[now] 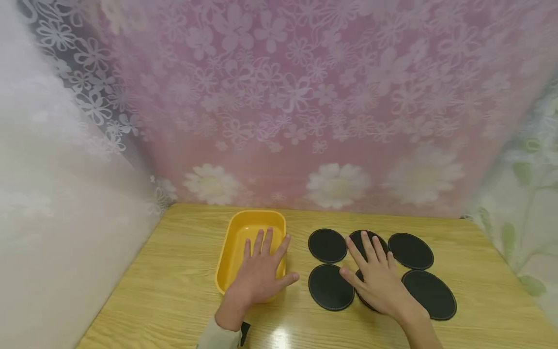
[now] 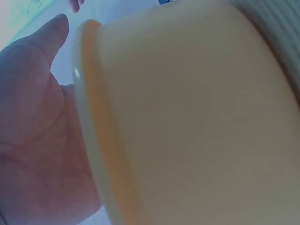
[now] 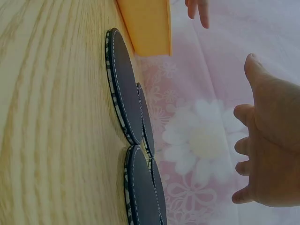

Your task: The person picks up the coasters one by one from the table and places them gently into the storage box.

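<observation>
Six flat, round black discs with pale-stitched edges (image 1: 331, 287) lie in two rows beneath the right hand (image 1: 378, 277) and to both its sides. That hand hangs apart above them, fingers spread, grasping nothing. The left hand (image 1: 260, 272), likewise spread and ungrasping, is over the glossy yellow rounded-rectangular tray (image 1: 248, 224); wood-grain table (image 1: 174, 257) stretches widely left of it, narrowly between tray and discs.
</observation>
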Available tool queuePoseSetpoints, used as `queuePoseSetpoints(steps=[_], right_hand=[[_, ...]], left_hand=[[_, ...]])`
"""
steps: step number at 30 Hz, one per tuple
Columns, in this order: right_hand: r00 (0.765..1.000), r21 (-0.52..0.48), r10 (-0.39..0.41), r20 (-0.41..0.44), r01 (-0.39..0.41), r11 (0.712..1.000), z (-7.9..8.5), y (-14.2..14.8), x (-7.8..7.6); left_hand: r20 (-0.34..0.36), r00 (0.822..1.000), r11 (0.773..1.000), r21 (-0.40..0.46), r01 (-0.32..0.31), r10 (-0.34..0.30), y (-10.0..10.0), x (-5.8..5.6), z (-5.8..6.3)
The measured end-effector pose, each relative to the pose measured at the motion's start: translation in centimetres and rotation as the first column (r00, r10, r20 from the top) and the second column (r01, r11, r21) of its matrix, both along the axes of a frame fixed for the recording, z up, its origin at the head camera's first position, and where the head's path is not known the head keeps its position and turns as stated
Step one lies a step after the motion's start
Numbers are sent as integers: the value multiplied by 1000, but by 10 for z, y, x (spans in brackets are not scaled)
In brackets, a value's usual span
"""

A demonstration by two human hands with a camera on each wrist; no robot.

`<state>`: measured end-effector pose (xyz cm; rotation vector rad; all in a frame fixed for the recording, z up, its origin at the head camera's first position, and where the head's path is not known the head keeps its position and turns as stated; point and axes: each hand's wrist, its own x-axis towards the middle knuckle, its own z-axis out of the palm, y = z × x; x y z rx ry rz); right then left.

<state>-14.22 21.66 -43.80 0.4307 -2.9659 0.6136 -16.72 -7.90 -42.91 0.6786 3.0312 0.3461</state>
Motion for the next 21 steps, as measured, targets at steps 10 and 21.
queuePoseSetpoints(steps=[10,21], right_hand=[[997,-67,-15,80,21,998,-6,19,-5],[994,-60,-58,98,64,996,-10,41,-11]], left_hand=[[24,1000,998,55,-3,2,-17,-6,-8],[68,992,976,183,-119,108,-63,-18,-8]])
